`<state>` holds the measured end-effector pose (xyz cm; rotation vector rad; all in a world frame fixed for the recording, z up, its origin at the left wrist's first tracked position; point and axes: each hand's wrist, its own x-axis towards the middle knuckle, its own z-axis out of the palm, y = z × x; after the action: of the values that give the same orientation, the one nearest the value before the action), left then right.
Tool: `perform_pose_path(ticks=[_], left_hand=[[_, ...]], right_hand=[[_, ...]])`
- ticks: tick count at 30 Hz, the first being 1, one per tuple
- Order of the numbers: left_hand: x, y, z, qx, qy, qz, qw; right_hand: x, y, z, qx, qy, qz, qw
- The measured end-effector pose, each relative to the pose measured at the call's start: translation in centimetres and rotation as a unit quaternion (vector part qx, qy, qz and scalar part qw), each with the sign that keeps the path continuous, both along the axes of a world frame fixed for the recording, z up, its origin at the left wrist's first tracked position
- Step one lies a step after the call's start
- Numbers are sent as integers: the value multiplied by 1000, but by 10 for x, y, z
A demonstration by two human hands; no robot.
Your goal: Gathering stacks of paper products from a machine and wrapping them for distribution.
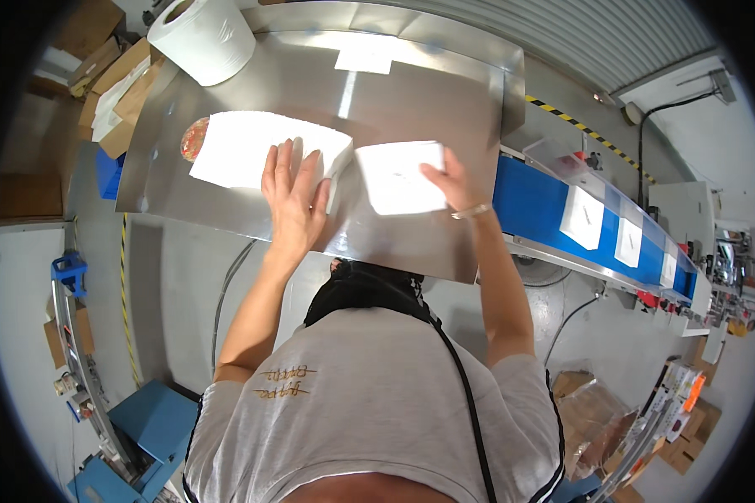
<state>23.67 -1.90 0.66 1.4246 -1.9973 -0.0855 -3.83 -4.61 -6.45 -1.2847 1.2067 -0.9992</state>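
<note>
My left hand rests with fingers outstretched and slightly spread on the near right part of a long row of stacked white flat pieces, perhaps paper or thin packets. A rounded red and tan patterned thing sticks out at the row's left end; its kind I cannot make out. Between the thumb and fingers of my right hand is the right edge of a white square packet, slightly blurred, with a small dark mark on it. It lies over the metal table, just right of the row.
A large white roll stands at the table's far left corner. Near the far rim lies a white sheet. Off the right edge runs a blue conveyor belt carrying several white square packets, under a clear guard. Cardboard boxes are at the left.
</note>
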Motion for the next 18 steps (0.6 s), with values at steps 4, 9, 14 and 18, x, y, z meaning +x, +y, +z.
perform_pose_path(ticks=[4,9,14,18], left_hand=[[3,1,-2,-11,11,7,1000],[2,1,-4,-26,19,0,999],[-2,-1,-4,-31,9,-5,999],[0,1,-3,-18,-15,-18,1000]], right_hand=[[-95,27,-16,41,132,-220,966],[-185,57,-16,13,454,-376,808],[-120,25,-3,-143,559,-197,793],[40,-12,55,-51,156,84,983]])
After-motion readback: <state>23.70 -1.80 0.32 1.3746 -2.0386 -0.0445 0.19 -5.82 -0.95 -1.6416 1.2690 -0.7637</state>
